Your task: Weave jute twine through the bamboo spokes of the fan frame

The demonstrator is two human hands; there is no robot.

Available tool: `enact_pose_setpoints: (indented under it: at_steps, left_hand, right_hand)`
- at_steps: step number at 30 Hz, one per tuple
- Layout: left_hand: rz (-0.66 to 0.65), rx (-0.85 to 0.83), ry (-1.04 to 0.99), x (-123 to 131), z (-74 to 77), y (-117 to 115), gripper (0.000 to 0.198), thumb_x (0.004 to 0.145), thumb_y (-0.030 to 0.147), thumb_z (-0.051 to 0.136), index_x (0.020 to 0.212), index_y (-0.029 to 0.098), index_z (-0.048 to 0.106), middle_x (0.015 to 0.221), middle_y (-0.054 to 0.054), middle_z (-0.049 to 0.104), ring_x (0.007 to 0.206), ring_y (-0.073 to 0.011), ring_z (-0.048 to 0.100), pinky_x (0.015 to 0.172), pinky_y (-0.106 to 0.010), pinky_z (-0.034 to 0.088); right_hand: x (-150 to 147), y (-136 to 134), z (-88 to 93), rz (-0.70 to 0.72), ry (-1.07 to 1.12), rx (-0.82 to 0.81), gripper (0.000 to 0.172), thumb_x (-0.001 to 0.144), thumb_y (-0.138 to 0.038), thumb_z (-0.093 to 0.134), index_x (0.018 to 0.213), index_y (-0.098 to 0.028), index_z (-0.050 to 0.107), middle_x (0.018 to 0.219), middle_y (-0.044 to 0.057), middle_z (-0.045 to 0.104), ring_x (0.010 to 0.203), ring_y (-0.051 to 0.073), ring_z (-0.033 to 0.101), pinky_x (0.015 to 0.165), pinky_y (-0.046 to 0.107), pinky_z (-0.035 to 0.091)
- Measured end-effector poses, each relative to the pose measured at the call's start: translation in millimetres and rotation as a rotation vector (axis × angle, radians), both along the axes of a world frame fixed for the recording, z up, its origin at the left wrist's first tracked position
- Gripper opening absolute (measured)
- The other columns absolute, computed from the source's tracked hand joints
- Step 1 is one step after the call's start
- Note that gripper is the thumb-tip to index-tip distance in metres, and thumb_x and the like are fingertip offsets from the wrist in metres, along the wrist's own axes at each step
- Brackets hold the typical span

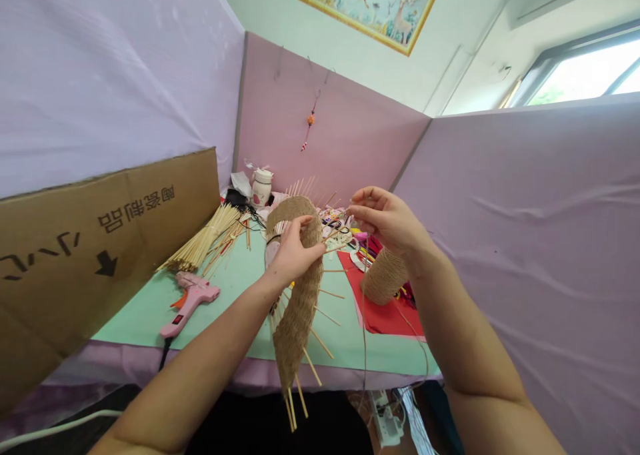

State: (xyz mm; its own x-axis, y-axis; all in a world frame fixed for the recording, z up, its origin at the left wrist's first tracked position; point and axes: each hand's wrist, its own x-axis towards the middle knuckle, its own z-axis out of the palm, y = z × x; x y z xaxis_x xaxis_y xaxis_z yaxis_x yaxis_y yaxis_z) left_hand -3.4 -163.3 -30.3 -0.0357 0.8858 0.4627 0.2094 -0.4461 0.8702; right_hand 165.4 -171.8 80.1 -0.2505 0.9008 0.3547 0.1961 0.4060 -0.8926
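A curved woven band of brown twine (pixel 299 308) stands tilted at the table's front edge, with thin wooden sticks (pixel 323 343) poking out around its rim. My left hand (pixel 295 251) is closed on the band's upper part, thumb on the outer side. To the right and a little higher, my right hand (pixel 383 216) pinches a strand of twine (pixel 365 321), which hangs in a loop below the table edge. Behind my right wrist lies a thick twine roll (pixel 385 278) on a red sheet (pixel 385 318).
A pink glue gun (pixel 193 301) lies at the left, near a bundle of wooden sticks (pixel 207 238) and a cardboard panel (pixel 110 261). A white bottle (pixel 261 187) stands at the back. Coloured cords crowd the back right. A power strip (pixel 387 418) is below the table.
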Motion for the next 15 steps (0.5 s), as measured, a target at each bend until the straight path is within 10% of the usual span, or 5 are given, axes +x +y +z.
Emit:
enact_pose_setpoints:
  at_steps: [7, 11, 15]
  left_hand:
    - [0.029, 0.019, -0.040, 1.8, -5.2, 2.4, 0.059, 0.065, 0.023, 0.066, 0.121, 0.019, 0.049, 0.124, -0.011, 0.053, 0.113, -0.0250, 0.050, 0.100, -0.042, 0.037]
    - [0.048, 0.047, -0.077, 2.8, -6.7, 1.7, 0.055, 0.065, 0.021, 0.064, 0.118, 0.020, 0.050, 0.123, -0.010, 0.053, 0.112, -0.0237, 0.051, 0.099, -0.041, 0.038]
    - [0.051, 0.054, -0.078, 2.6, -7.6, 1.1, 0.053, 0.066, 0.021, 0.063, 0.118, 0.021, 0.050, 0.122, -0.009, 0.055, 0.111, -0.0242, 0.052, 0.097, -0.043, 0.040]
  right_hand:
    - [-13.7, 21.7, -19.0, -0.346, -0.098, 0.563, 0.012, 0.075, -0.024, 0.064, 0.081, -0.020, 0.054, 0.074, -0.002, 0.058, 0.063, 0.010, 0.050, 0.061, 0.026, 0.041]
    - [-13.9, 32.0, -62.1, -0.508, -0.044, 0.504, 0.010, 0.079, -0.029, 0.057, 0.080, -0.019, 0.055, 0.070, -0.002, 0.054, 0.059, 0.010, 0.044, 0.057, 0.025, 0.037]
    - [-16.3, 47.2, -97.4, -0.330, -0.004, 0.258, 0.016, 0.071, -0.034, 0.064, 0.074, -0.019, 0.059, 0.067, -0.002, 0.056, 0.060, 0.011, 0.044, 0.058, 0.025, 0.036]
